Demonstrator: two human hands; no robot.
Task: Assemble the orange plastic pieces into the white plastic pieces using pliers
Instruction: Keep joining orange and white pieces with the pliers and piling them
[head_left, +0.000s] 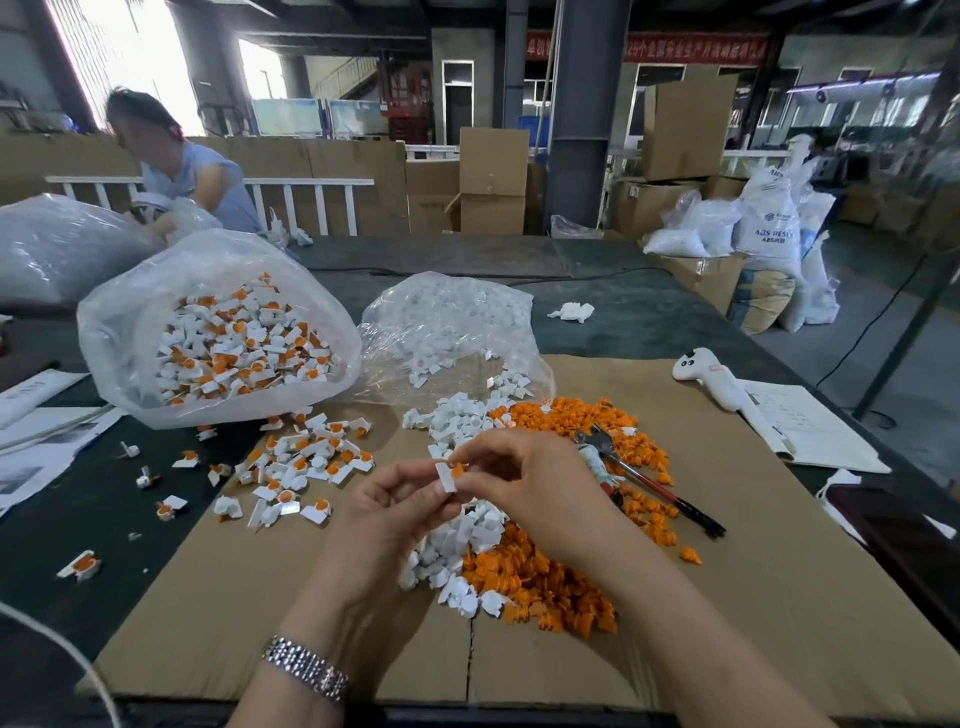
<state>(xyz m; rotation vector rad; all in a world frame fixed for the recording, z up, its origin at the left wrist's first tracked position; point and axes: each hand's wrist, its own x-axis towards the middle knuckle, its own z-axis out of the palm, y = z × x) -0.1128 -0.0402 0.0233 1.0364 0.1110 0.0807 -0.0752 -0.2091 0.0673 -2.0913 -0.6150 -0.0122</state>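
My left hand (387, 506) pinches a white plastic piece (445, 478) above the cardboard sheet (727, 571). My right hand (524, 480) pinches an orange piece (458, 470) held against the top of that white piece. Beneath both hands lies a mixed heap of loose white pieces (457, 551) and orange pieces (545, 587). The pliers (644, 480), with red and black handles, lie on the orange pieces just right of my right hand; neither hand touches them. Assembled white-and-orange parts (301, 462) are scattered to the left.
A clear bag of assembled parts (218, 332) stands at the left, a clear bag of white pieces (447, 327) behind the heap. A white plush toy (711, 374) and papers (810, 426) lie to the right. Another person (182, 166) works at the far left.
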